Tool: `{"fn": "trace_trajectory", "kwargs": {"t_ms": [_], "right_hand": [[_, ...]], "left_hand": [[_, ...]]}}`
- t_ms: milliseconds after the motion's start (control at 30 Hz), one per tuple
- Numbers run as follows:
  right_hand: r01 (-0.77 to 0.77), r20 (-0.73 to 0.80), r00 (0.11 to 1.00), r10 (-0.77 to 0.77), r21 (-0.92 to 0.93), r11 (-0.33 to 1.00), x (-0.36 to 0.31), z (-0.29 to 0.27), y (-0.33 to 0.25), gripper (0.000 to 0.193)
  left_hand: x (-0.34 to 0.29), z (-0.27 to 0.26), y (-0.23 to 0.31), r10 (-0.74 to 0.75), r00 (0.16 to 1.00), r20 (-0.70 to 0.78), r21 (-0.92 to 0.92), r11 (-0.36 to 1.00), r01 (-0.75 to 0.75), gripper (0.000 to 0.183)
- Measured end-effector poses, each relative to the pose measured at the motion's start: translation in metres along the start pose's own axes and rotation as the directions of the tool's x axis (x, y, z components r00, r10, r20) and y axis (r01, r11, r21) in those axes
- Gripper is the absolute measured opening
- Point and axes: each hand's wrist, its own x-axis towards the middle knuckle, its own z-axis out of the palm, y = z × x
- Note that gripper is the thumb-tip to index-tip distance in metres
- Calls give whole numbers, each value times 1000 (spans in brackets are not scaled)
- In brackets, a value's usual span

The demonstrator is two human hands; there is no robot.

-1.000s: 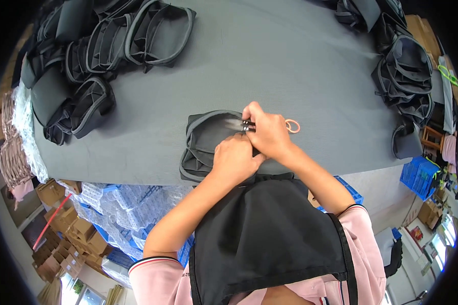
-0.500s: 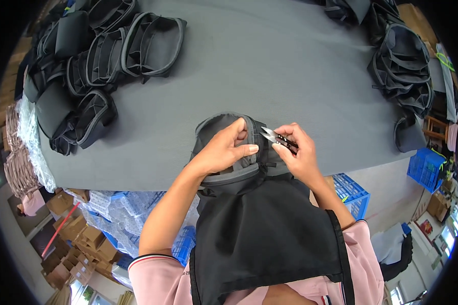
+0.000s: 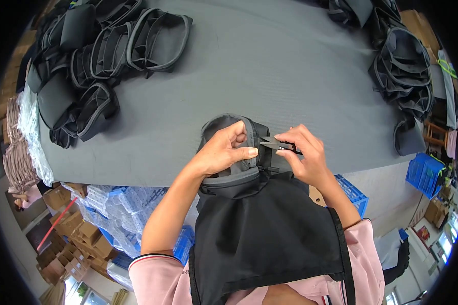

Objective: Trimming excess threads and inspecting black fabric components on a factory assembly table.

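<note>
A dark grey fabric pouch (image 3: 231, 179) with a zipper round its opening lies at the table's near edge, against my black apron (image 3: 269, 229). My left hand (image 3: 224, 148) is closed on the pouch's zippered rim, thumb on the near face and fingers curled inside. Thread snips (image 3: 273, 144) with dark handles are held in my right hand (image 3: 308, 152). Their blades point left at the pouch's right edge, tips slightly apart. Whether a thread lies between them is too small to tell. The zipper pull (image 3: 270, 169) sticks out near the pouch's lower right corner.
Several similar pouches (image 3: 160, 40) are heaped at the far left of the grey table (image 3: 280, 66), and more pouches (image 3: 404, 56) at the right. Beyond the near edge are cardboard boxes (image 3: 89, 231), clear plastic wrapping (image 3: 104, 206) and blue crates (image 3: 423, 173).
My right hand and the snips have shifted a little right and down, and the blades have turned to point more level leftward. My left hand keeps its grip on the pouch.
</note>
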Motion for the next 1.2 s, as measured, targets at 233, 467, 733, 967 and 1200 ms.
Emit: {"fn": "trace_trajectory", "kwargs": {"t_ms": [233,467,733,967,1200], "right_hand": [[2,32,999,-2,9,1000,0,-6,-3,26],[-75,32,997,74,44,996,1,-11,-15,27],[143,25,990,-141,-151,978,5,-9,-14,25],[-82,-33,996,82,-6,997,3,-1,-20,22],[-83,-55,995,84,17,996,-15,-9,-27,23]], "left_hand": [[-2,-6,-6,-27,998,-52,76,997,31,27],[-3,5,1,-33,999,-38,85,996,36,36],[-5,7,0,-5,1000,-15,209,978,8,36],[-5,11,-3,44,997,-60,122,992,-37,29],[-9,14,3,81,986,-146,38,996,-76,18]]}}
